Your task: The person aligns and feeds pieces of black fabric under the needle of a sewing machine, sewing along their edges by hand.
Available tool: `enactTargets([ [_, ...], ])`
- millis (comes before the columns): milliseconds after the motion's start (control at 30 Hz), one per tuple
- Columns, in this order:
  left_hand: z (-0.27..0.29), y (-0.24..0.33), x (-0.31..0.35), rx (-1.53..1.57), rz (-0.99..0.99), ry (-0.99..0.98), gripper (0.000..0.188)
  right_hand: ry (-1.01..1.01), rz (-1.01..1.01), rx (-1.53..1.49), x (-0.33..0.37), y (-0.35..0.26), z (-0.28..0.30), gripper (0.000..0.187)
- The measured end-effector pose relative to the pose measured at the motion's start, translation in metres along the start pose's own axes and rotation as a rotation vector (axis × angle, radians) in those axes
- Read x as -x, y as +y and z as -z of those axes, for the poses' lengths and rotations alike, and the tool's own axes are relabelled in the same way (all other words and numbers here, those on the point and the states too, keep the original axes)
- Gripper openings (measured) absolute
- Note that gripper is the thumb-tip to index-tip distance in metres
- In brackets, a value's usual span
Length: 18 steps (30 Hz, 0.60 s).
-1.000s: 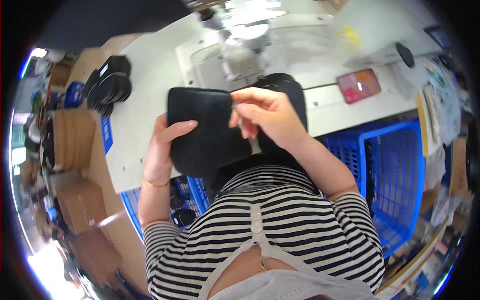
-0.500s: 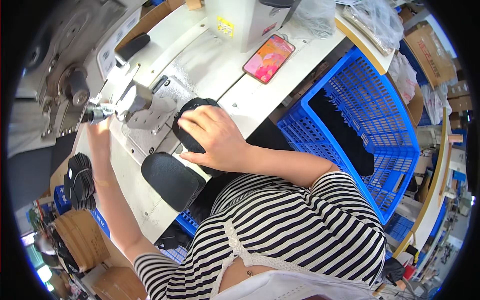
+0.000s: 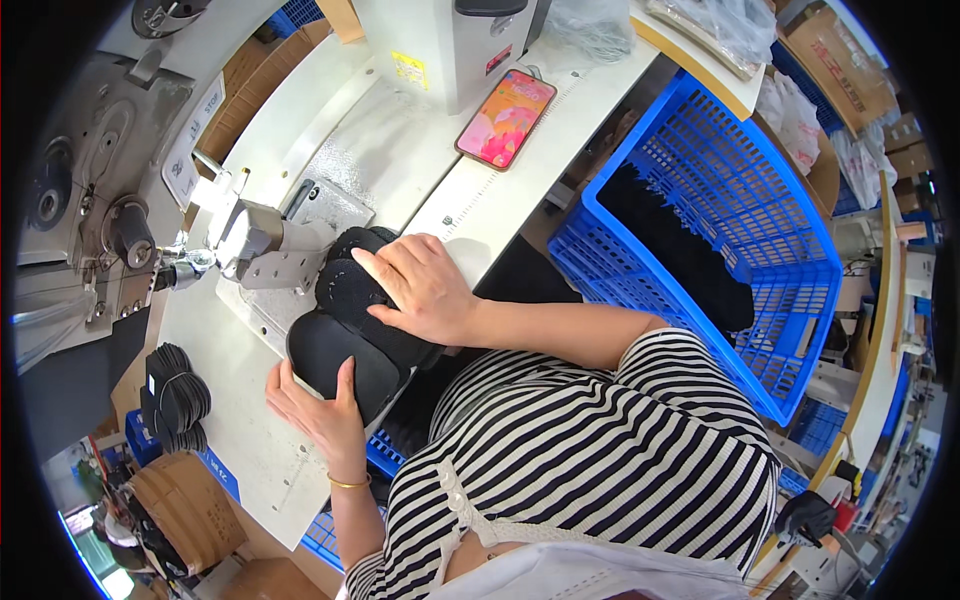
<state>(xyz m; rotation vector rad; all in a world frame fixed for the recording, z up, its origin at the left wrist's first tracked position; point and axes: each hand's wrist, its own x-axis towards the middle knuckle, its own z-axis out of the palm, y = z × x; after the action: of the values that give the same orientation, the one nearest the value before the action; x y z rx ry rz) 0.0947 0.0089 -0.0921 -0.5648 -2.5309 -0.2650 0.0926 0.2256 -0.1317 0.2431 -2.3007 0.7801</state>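
My left hand [image 3: 322, 415] grips the near end of a smooth black sole [image 3: 338, 362], thumb on top and fingers along its left edge. The sole lies at the front edge of the white sewing machine table [image 3: 245, 400]. Just beyond and to the right, my right hand [image 3: 430, 292] holds a black textured fabric shoe upper [image 3: 350, 285], with thumb and forefinger apart on it. The upper lies against the sole, beside the metal arm [image 3: 270, 245] of the sewing machine. My palm hides part of the upper.
On the left of the table lies a tied bundle of black soles [image 3: 178, 395]. A phone with a pink and orange screen [image 3: 507, 118] rests at the back. To the right stands a blue plastic basket [image 3: 690, 130] with black pieces inside. Cardboard boxes [image 3: 185, 510] stand lower left.
My left hand has come back from beside the machine head and taken hold of the black sole. My right hand stays on the upper. The whole view has shifted slightly.
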Motion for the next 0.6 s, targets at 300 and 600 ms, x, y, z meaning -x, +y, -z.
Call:
enactTargets([
  [300, 0.009, -0.060, -0.030, 1.311, 0.796, -0.120, 0.033, 0.061, -0.272, -0.551, -0.024, 0.009, 0.025, 0.053],
  [600, 0.024, -0.004, -0.047, 1.594, 0.720, -0.121, 0.032, -0.416, -0.342, -1.172, -0.061, -0.036, 0.018, 0.019],
])
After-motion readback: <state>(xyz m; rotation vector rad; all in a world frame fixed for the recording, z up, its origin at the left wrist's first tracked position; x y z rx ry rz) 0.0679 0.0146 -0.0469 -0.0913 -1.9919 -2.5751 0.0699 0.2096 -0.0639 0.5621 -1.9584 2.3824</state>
